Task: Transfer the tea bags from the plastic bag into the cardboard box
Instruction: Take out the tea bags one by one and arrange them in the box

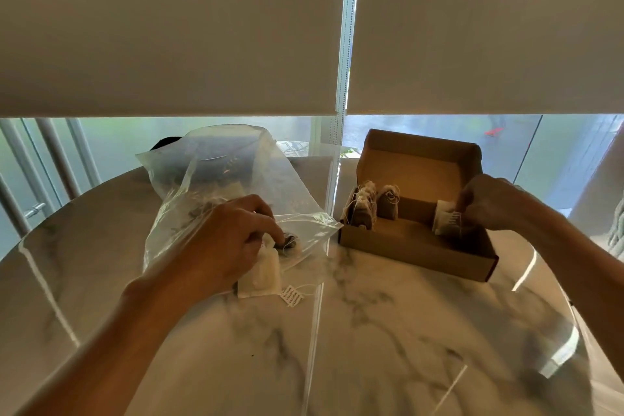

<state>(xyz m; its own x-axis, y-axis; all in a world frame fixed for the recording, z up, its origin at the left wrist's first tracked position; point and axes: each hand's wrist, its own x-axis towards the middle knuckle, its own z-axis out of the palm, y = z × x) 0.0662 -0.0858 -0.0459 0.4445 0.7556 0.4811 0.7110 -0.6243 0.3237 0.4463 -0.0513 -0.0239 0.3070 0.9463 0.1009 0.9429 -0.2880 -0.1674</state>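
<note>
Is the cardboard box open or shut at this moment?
Open. The cardboard box has its lid standing up at the back, and tea bags show inside it.

Printed matter — one item only: a small white paper tag (292, 295) on a string, lying on the marble table (388, 331) just beside a tea bag (261, 275). It carries rows of dark lettering — too small and blurred to read. No other text, brand or number is legible.

Home: marble table (388, 331), window blinds (169, 27)
</note>
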